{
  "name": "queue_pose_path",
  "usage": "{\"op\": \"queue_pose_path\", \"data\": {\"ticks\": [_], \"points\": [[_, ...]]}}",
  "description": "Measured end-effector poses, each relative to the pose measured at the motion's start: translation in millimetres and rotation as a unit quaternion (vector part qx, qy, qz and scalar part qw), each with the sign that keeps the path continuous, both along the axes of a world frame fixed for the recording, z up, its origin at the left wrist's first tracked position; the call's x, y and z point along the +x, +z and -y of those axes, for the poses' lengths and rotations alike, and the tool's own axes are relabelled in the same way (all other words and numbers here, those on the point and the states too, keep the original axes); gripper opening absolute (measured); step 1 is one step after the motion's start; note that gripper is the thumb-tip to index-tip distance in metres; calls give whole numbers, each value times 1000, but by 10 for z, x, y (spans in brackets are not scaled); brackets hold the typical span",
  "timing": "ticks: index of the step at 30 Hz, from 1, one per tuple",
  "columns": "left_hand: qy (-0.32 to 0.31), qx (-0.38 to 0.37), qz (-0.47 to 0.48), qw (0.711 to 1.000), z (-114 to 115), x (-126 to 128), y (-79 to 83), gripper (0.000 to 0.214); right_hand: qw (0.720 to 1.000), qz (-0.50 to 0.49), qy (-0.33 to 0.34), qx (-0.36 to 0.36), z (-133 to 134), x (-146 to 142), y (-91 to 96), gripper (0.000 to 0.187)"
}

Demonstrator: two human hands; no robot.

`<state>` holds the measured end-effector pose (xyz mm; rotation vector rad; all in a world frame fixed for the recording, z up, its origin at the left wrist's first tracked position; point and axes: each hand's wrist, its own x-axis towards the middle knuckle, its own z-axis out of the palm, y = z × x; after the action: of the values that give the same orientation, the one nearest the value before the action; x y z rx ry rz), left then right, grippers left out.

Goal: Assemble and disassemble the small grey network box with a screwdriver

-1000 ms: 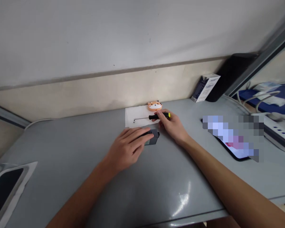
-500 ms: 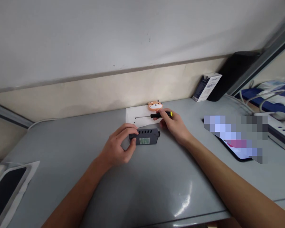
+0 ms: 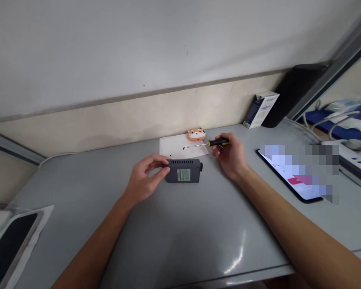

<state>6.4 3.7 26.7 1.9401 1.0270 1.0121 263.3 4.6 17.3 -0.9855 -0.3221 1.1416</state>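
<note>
The left hand (image 3: 145, 176), half curled, pinches the left end of a dark box (image 3: 195, 172) standing on the gray desk (image 3: 156, 245). The right hand (image 3: 232, 155) is wrapped round a screwdriver (image 3: 218, 141) pointing left over white paper (image 3: 169, 144) near the far wall (image 3: 123, 124).

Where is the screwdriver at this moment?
In the head view, the screwdriver is right of centre, held in the right hand, its tip over the white paper, near the orange case.

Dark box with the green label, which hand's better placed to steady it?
Likely the left hand: it pinches the dark box at one end, while the right hand holds the screwdriver.
</note>
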Motion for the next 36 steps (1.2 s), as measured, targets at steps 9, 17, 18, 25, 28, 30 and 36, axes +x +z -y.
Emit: {"op": "queue_pose_path", "data": {"ticks": [9, 17, 18, 25, 28, 30, 36], "points": [[19, -65, -56, 996, -16, 92, -140, 28, 1000, 8, -6, -29, 28, 14, 67, 14], [-40, -64, -120, 990, -9, 50, -99, 26, 1000, 6, -7, -25, 24, 21, 50, 17], [-58, -68, -131, 987, -11, 20, -71, 28, 1000, 4, -9, -25, 25, 22, 52, 17], [-165, -53, -206, 963, 41, -70, 79, 68, 1000, 8, -4, -23, 23, 23, 39, 23], [-151, -45, -211, 965, 67, -42, 87, 64, 1000, 8, -5, -20, 22, 27, 33, 23], [-138, -54, -213, 966, 77, -30, 103, 61, 1000, 3, -11, -20, 22, 31, 35, 21], [-108, -100, -189, 971, 91, 14, 174, 39, 1000, -6, -17, -9, 24, 40, 51, 19]]}}
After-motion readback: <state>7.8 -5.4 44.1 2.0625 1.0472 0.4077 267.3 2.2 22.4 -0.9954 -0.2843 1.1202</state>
